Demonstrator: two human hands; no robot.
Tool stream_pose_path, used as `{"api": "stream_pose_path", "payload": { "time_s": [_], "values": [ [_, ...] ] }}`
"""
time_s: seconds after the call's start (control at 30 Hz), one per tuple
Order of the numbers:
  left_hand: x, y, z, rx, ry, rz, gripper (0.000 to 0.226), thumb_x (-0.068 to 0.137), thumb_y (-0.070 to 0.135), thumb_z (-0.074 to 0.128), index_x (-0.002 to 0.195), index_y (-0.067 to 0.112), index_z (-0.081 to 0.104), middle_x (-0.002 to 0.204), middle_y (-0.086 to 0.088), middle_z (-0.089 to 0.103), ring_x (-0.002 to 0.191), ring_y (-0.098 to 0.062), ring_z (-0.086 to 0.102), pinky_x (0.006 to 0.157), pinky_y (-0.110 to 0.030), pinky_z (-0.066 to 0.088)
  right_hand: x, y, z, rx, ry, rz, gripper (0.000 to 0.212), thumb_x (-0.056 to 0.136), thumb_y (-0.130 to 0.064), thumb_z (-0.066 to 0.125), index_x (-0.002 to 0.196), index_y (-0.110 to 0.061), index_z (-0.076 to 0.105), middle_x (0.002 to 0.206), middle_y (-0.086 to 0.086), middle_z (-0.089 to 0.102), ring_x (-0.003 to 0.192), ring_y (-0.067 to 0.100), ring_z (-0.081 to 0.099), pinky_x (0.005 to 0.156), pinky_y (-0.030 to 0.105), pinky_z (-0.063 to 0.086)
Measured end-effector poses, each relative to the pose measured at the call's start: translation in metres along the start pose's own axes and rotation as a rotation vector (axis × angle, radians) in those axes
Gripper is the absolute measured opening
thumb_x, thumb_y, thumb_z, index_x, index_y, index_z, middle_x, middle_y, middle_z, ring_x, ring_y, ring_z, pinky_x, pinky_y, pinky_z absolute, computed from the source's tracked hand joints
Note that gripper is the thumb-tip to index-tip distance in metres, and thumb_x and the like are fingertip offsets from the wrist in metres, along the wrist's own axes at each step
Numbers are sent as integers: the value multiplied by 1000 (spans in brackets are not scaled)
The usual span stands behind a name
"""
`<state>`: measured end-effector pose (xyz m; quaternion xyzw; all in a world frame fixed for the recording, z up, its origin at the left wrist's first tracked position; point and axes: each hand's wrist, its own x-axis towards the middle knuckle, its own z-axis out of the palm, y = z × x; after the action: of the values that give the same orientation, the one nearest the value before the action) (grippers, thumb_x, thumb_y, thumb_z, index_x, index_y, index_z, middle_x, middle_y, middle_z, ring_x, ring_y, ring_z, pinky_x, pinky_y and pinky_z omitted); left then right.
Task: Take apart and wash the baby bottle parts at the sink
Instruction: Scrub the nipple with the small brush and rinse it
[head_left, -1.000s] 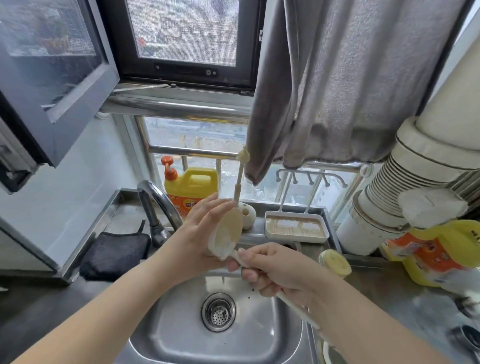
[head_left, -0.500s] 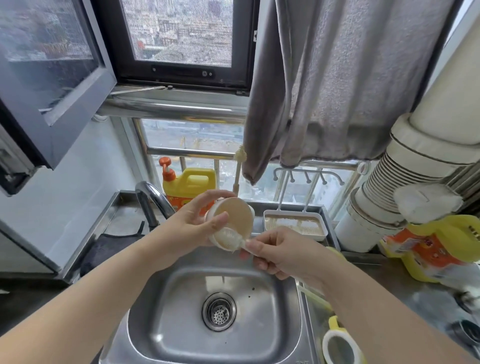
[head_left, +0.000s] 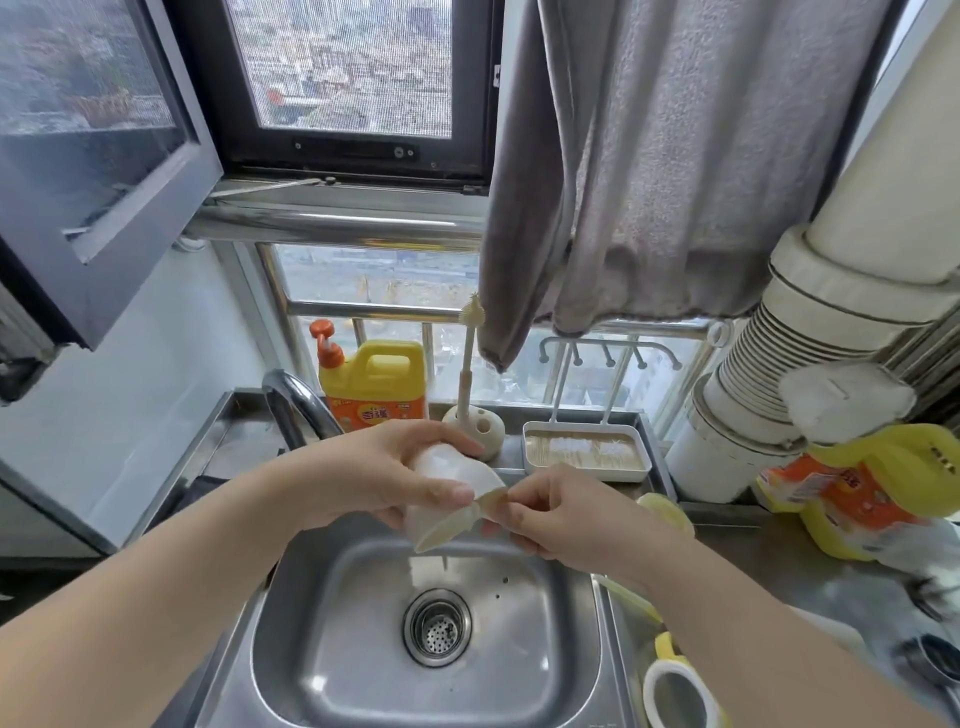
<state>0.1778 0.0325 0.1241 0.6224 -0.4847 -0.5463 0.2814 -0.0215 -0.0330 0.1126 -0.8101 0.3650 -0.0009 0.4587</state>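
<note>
Left hand (head_left: 384, 478) gripped the white bottle part (head_left: 447, 478), fingers and thumb curled round it, over the sink (head_left: 311, 649). Right hand (head_left: 561, 514) pinched its beige rim just beside the left thumb. Part was tilted mouth-down; 0.5 s earlier its opening faced up with a brush inside.

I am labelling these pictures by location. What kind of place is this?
Most likely a home kitchen, at the washing-up corner: a steel sink with a tap below a window, and a yellow detergent bottle on the ledge.
</note>
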Motion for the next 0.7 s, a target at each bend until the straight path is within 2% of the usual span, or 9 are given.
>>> {"api": "stream_pose_path", "payload": {
  "time_s": [0.1, 0.23, 0.3, 0.37, 0.43, 0.5, 0.6, 0.7],
  "values": [
    [0, 5, -1, 190, 9, -27, 53, 61, 36, 84, 109, 36, 62, 105, 5, 65, 84, -5, 66, 66, -23, 56, 0, 2, 1, -43, 6, 9, 47, 95, -43, 51, 54, -20, 50, 53, 0, 43, 46, 13, 33, 44, 21, 27],
    [2, 6, 2, 306, 15, 3, 49, 68, 26, 84, 106, 41, 58, 102, 9, 65, 89, -7, 65, 83, -28, 56, 2, 1, 0, -70, 54, 16, 45, 96, -35, 51, 53, -21, 51, 51, -6, 45, 41, 6, 33, 41, 14, 25],
    [3, 7, 5, 264, 41, 45, 51, 68, 21, 85, 107, 40, 59, 103, 8, 65, 90, -9, 65, 83, -28, 56, 4, 2, -1, -68, 74, 2, 43, 96, -39, 50, 58, -18, 56, 54, -2, 48, 42, 5, 34, 42, 14, 26],
    [5, 6, 4, 125, 87, 115, 55, 62, 19, 88, 108, 36, 63, 105, 4, 65, 91, -12, 66, 81, -30, 57, 3, 4, -1, -58, 74, 2, 43, 96, -39, 50, 66, -10, 60, 57, 0, 49, 43, 7, 36, 43, 15, 26],
    [7, 3, 0, -16, 157, 193, 61, 49, 28, 89, 105, 38, 68, 107, 1, 65, 94, -16, 67, 78, -33, 58, 1, 5, -1, -46, 69, 15, 39, 96, -37, 50, 75, -6, 64, 57, -1, 50, 42, 6, 36, 43, 14, 28],
    [8, -1, -1, -63, 182, 253, 63, 44, 32, 88, 103, 40, 69, 106, 1, 65, 96, -19, 66, 79, -35, 58, -1, 5, -2, -71, 97, 14, 34, 96, -36, 50, 79, -11, 67, 60, 3, 53, 43, 5, 36, 42, 14, 27],
    [9, -3, 2, -65, 177, 314, 64, 46, 28, 88, 106, 38, 68, 104, 2, 67, 96, -20, 67, 82, -38, 58, 2, 8, -5, -124, 215, -6, 26, 96, -35, 51, 86, -21, 71, 75, 15, 63, 57, 11, 43, 53, 25, 30],
    [10, -4, 4, -40, 221, 360, 68, 46, 30, 89, 110, 39, 67, 106, 7, 67, 97, -18, 67, 84, -39, 57, 2, 11, -1, -66, 177, -27, 26, 96, -33, 51, 90, -19, 71, 63, 5, 53, 56, 13, 41, 53, 26, 30]
  ]
}}
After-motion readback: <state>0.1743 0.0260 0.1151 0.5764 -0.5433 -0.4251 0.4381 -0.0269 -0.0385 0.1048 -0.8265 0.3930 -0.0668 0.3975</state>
